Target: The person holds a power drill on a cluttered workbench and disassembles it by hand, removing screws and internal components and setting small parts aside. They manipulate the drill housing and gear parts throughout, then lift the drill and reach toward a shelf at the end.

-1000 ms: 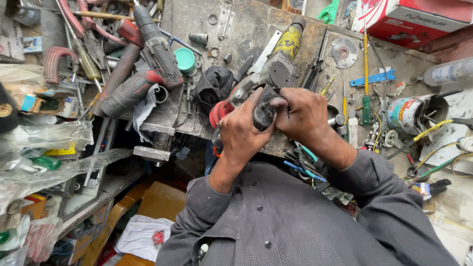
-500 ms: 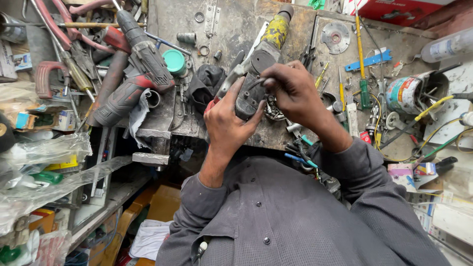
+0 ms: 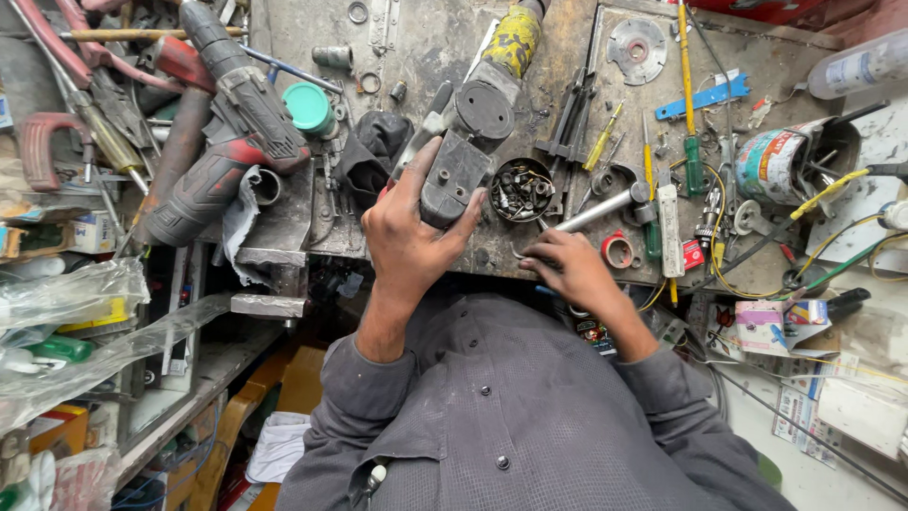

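Observation:
My left hand [image 3: 409, 237] grips the dark grey body of a power tool [image 3: 473, 142] whose yellow-taped handle end points away up the bench. My right hand [image 3: 567, 270] rests low on the bench edge to the right of the tool, fingers curled around the end of a silver metal rod [image 3: 596, 210]. Just beyond that hand sits a round black cup of small screws and bits [image 3: 521, 189]. Grey shirt sleeves cover both forearms.
A red-and-black cordless drill [image 3: 227, 142] lies at the left, with a teal cap [image 3: 309, 104] beside it. Screwdrivers [image 3: 688, 104], a grinding disc [image 3: 637, 49], a tin can [image 3: 780, 166], a red tape ring [image 3: 618, 250] and wires crowd the right. Plastic bags hang on shelves left.
My right hand has left the power tool and dropped down right to the silver rod at the bench edge. The left hand keeps holding the tool, now higher in view.

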Tool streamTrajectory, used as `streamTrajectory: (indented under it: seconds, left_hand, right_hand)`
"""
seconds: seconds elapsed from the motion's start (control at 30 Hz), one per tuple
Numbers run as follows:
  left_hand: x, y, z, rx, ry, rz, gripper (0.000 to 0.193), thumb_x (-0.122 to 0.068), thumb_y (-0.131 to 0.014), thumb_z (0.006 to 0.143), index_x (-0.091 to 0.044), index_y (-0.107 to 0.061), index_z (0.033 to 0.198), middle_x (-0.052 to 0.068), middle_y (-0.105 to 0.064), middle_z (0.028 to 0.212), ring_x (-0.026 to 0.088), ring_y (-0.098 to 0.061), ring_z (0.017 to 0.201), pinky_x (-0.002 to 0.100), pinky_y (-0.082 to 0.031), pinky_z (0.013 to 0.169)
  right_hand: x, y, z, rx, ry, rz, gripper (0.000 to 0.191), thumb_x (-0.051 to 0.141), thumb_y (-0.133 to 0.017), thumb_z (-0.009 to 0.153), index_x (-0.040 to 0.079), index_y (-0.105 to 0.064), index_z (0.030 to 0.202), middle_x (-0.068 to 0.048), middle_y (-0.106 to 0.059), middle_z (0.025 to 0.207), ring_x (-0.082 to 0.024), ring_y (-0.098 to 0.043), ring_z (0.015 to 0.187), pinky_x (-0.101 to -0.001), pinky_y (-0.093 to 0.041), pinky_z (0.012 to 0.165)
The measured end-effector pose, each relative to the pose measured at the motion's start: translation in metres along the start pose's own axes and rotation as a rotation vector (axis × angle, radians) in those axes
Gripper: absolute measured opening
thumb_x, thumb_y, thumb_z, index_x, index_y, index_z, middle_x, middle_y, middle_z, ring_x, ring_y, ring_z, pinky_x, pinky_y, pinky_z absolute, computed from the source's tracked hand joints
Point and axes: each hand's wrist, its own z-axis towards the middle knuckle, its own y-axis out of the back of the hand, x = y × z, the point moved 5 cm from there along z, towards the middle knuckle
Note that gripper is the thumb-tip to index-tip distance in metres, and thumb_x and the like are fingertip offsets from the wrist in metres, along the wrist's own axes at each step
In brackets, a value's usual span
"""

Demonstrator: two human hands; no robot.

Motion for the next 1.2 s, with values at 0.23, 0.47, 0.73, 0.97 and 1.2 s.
streamTrajectory:
  seconds: [0.23, 0.47, 0.73, 0.97, 1.2]
  left_hand:
    - [-0.001, -0.003, -0.003, 0.008, -0.023, 0.002, 0.063, -0.024, -0.088, 0.087, -0.001, -0.061, 0.137, 0.017, -0.075, 0.117, 0.031, -0.077, 0.102, 0.037, -0.060, 0.089]
    - [0.002, -0.007, -0.003, 0.015, 0.020, -0.013, 0.061, -0.022, -0.088, 0.087, -0.001, -0.062, 0.137, 0.016, -0.076, 0.114, 0.028, -0.079, 0.101, 0.036, -0.061, 0.087]
    - [0.000, -0.007, -0.004, 0.000, -0.007, 0.016, 0.062, -0.022, -0.088, 0.086, 0.000, -0.062, 0.136, 0.019, -0.075, 0.114, 0.029, -0.078, 0.101, 0.036, -0.062, 0.088]
    - [0.000, -0.008, -0.004, 0.000, 0.002, 0.014, 0.061, -0.022, -0.088, 0.085, 0.001, -0.062, 0.136, 0.018, -0.076, 0.113, 0.028, -0.079, 0.100, 0.036, -0.062, 0.087]
    - [0.001, -0.007, -0.003, -0.007, -0.012, 0.016, 0.061, -0.023, -0.089, 0.086, 0.001, -0.062, 0.135, 0.019, -0.075, 0.114, 0.029, -0.078, 0.100, 0.036, -0.061, 0.088]
  right_hand:
    - [-0.004, -0.045, 0.005, -0.201, 0.019, -0.397, 0.018, 0.029, -0.073, 0.091, 0.014, -0.075, 0.102, -0.003, -0.064, 0.092, -0.024, -0.062, 0.090, -0.0421, -0.040, 0.082]
    - [-0.003, -0.044, 0.005, -0.224, 0.051, -0.403, 0.021, 0.029, -0.074, 0.090, 0.013, -0.075, 0.104, -0.004, -0.064, 0.093, -0.026, -0.060, 0.090, -0.0413, -0.040, 0.079]
    - [-0.028, -0.002, 0.017, -0.388, -0.138, -0.252, 0.024, 0.026, -0.077, 0.095, 0.011, -0.076, 0.114, -0.009, -0.063, 0.118, -0.028, -0.058, 0.109, -0.0431, -0.042, 0.092]
    - [-0.046, -0.011, 0.061, -0.314, -0.169, -0.404, 0.050, 0.035, -0.084, 0.083, 0.007, -0.074, 0.124, -0.017, -0.052, 0.140, -0.036, -0.047, 0.130, -0.0509, -0.033, 0.106]
    - [-0.048, -0.006, 0.057, -0.296, -0.141, -0.284, 0.033, 0.029, -0.083, 0.084, 0.010, -0.076, 0.110, -0.014, -0.053, 0.142, -0.035, -0.046, 0.137, -0.0516, -0.031, 0.113]
